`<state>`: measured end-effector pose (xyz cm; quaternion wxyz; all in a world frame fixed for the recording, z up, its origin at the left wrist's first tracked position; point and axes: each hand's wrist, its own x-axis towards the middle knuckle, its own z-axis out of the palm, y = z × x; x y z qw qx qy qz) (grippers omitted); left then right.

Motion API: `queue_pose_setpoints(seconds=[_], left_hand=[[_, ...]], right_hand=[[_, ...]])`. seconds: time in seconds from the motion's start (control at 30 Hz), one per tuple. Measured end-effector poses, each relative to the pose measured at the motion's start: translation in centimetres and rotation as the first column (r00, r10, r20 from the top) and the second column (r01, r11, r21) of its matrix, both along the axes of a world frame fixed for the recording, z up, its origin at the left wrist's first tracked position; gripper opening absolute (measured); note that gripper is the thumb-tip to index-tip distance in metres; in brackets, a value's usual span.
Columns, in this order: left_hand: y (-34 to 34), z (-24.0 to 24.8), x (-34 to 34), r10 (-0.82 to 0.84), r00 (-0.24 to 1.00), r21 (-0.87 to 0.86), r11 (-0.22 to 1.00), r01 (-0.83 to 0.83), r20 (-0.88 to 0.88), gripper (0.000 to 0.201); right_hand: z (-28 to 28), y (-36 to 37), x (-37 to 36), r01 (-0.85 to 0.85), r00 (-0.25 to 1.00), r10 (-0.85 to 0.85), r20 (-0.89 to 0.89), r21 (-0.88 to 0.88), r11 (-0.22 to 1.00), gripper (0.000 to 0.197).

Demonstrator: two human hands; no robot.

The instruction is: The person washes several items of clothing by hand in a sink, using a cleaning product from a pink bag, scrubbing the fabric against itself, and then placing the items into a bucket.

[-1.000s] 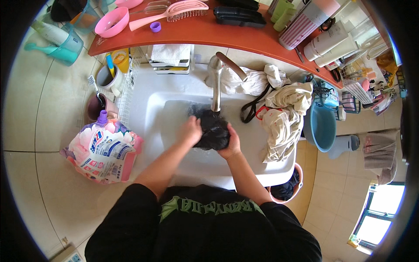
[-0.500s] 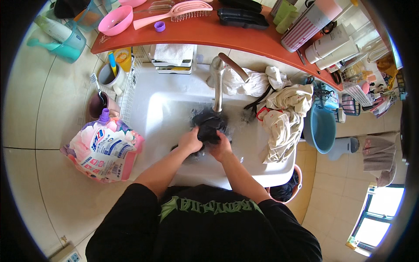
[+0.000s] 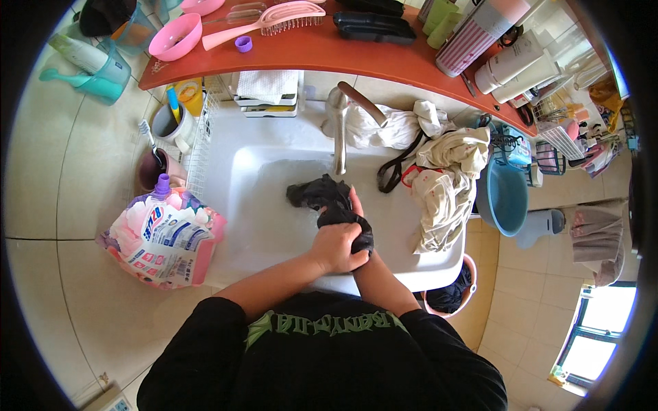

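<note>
Over the white sink (image 3: 257,212), a wet, bunched black cloth garment (image 3: 322,195) is squeezed between my two hands. My left hand (image 3: 336,246) lies across it from above, fingers wrapped round the near end. Beneath and behind, my right hand (image 3: 356,203) grips the same bundle; one fingertip points up toward the faucet and most of its palm is hidden. The loose end of the garment trails to the left into the basin. Just beyond stands the metal faucet (image 3: 340,140), its spout above the garment and no stream visible.
Cream clothes (image 3: 439,198) and white cloth (image 3: 380,127) lie on the sink's right and back rims, with a black strap (image 3: 389,177). A pink detergent pouch (image 3: 161,236) stands at left. A red shelf (image 3: 301,51) overhangs the back; a blue basin (image 3: 504,195) sits at right.
The garment has come up out of the splashing water under the faucet, toward me and slightly right. My hands have closed together on it, the left now crossing over; the splashing has stopped.
</note>
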<state>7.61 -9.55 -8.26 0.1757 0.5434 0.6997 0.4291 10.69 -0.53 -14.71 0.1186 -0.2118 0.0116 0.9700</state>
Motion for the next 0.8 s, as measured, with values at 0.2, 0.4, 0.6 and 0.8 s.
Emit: queue_pose_setpoints(seconds=[0.2,0.4,0.6,0.8], left_hand=[[2.3,-2.6,-1.2,0.214,0.952,-0.039,0.973,-0.228,-0.221,0.022],[0.8,-5.7,-6.4,0.422,0.871,-0.311,0.817,-0.486,-0.252,0.025],[-4.7,-6.7,-12.5,0.139,0.981,-0.801,0.567,-0.193,-0.138,0.030],[-0.8,-7.0,-9.2,0.036,0.990,-0.772,0.623,-0.127,-0.134,0.048]], right_hand=[[-4.0,-0.6,0.9,0.038,0.999,-0.037,-0.006,0.046,0.998,0.033],[-0.7,1.5,1.6,-0.075,0.859,0.008,0.512,0.110,0.991,0.030],[1.1,6.3,4.5,-0.257,0.752,-0.222,0.621,0.586,0.769,0.022],[-4.6,5.9,6.2,-0.455,0.326,-0.303,0.895,0.430,0.780,0.033]])
